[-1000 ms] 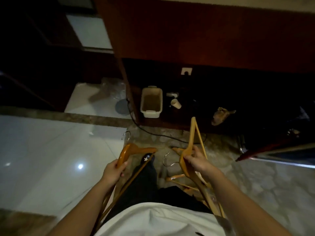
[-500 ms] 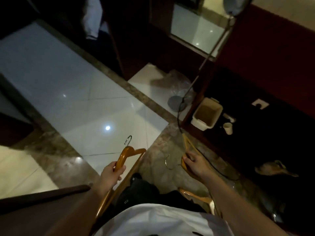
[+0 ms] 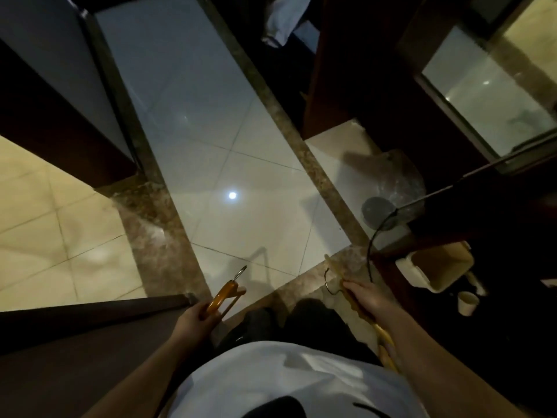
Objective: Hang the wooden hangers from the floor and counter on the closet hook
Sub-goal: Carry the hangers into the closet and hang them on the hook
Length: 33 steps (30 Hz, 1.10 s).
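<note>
bin [image 3: 434, 273] slides right as i turn; left hand [image 3: 193, 319] grips orange hanger [image 3: 224, 294], right hand [image 3: 366, 300] grips pale hanger [image 3: 381, 333], hooks forward to hang.

left grip [image 3: 195, 319]: lower centre, fingers curled round an orange wooden hanger [image 3: 223, 297], its metal hook pointing up the frame.
right grip [image 3: 366, 297]: lower right, holding a paler wooden hanger [image 3: 383, 337] that runs down beside the forearm.
floor [image 3: 223, 152]: glossy pale tiles, brown marble strips.
right edge: cream bin [image 3: 434, 271], paper cup [image 3: 467, 303] just below it, black cable [image 3: 373, 245].
</note>
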{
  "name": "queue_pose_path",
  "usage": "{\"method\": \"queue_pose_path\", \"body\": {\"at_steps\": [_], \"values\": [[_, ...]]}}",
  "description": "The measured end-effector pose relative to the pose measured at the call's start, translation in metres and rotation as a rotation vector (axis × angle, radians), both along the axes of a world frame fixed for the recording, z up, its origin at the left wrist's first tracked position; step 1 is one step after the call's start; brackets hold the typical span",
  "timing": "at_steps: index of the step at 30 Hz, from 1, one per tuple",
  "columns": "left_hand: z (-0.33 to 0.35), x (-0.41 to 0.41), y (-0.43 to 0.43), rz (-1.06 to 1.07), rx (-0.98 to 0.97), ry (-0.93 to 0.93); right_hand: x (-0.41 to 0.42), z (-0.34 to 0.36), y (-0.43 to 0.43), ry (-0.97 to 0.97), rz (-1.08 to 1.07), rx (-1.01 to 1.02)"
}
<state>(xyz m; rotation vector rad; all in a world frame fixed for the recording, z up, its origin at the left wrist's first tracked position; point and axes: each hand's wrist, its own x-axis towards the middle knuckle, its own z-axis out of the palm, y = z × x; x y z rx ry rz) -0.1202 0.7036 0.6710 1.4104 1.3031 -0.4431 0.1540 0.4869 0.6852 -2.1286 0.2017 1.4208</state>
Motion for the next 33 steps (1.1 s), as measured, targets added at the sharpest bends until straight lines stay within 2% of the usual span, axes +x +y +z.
{"method": "queue_pose_path", "body": {"at_steps": [5, 11, 16, 22, 26, 30, 33], "values": [[-0.007, 0.044, 0.024, 0.010, 0.047, 0.055, 0.039, -0.003, 0.022, 0.001, 0.053, -0.087], [-0.006, 0.138, 0.062, 0.061, 0.109, -0.001, 0.124, -0.028, 0.045, 0.007, 0.057, -0.165], [0.004, 0.209, 0.103, 0.143, 0.145, -0.012, 0.202, -0.020, 0.106, 0.003, 0.088, -0.161], [0.016, 0.241, 0.155, 0.244, 0.226, -0.023, 0.271, 0.003, 0.224, -0.011, 0.302, -0.042], [0.011, 0.228, 0.190, 0.300, 0.227, 0.081, 0.296, 0.017, 0.325, -0.032, 0.389, 0.036], [0.001, 0.207, 0.230, 0.386, 0.256, 0.167, 0.300, 0.030, 0.429, -0.060, 0.373, 0.176], [-0.005, 0.190, 0.271, 0.360, 0.230, 0.243, 0.296, 0.032, 0.495, -0.071, 0.361, 0.237]]}}
